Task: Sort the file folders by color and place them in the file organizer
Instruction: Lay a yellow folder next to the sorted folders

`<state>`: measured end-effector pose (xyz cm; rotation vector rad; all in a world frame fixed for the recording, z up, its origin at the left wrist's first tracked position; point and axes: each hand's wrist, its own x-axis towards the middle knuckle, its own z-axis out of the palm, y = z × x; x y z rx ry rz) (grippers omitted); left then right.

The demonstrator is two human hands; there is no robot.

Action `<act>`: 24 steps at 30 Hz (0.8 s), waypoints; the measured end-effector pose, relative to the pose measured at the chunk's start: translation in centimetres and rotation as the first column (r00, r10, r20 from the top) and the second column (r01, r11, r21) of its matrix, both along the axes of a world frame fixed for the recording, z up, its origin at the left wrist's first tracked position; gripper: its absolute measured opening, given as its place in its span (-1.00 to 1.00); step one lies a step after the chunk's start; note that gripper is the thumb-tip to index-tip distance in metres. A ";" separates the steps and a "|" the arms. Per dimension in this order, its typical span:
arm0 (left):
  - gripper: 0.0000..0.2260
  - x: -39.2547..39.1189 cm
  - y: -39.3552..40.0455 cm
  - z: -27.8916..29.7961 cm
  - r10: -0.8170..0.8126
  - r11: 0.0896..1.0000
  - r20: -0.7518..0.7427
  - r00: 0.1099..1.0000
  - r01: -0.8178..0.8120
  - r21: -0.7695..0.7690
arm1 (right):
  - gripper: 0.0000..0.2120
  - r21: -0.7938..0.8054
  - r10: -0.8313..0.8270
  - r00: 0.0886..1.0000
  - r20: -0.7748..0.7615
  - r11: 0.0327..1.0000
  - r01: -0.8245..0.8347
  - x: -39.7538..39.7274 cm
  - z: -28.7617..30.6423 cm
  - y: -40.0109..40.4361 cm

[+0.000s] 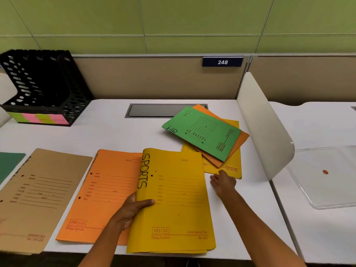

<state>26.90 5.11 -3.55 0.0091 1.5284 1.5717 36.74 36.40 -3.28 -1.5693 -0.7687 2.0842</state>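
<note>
My left hand grips the spine edge of a yellow folder marked SPORTS, thumb on top, near the desk's front edge. The folder overlaps an orange folder lying flat to its left. A brown folder lies further left, and a dark green folder shows at the far left edge. My right hand is open, fingers flat on the desk by the corner of a yellow folder at the bottom of a loose pile. On that pile sit an orange folder and a green folder marked HR. The black file organizer stands at the back left.
A grey cable hatch is set in the white desk behind the pile. A white divider panel rises at the right. Beyond it lies a clear plastic tray. Pink and green sticky notes line the organizer's front.
</note>
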 end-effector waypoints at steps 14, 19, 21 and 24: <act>-0.24 0.5 2.3 -0.4 0.012 1.000 -0.053 0.999 -0.013 -0.016 | -0.49 -0.075 -0.104 0.984 -0.148 0.993 0.093 -2.0 2.0 3.4; -0.21 0.8 3.7 -0.7 -0.005 0.998 -0.154 0.988 -0.003 -0.055 | -0.51 -0.030 0.017 0.987 -0.162 0.999 -0.022 -1.4 2.0 5.4; -0.19 0.8 3.8 -0.9 -0.064 0.996 -0.193 0.979 0.050 -0.075 | -0.51 0.003 0.055 0.987 -0.152 0.998 -0.055 -1.2 2.3 6.0; -0.16 0.7 3.4 -1.1 -0.126 0.989 -0.206 0.970 0.106 -0.104 | -0.56 0.052 0.103 0.985 -0.139 0.994 -0.097 -1.0 2.2 6.9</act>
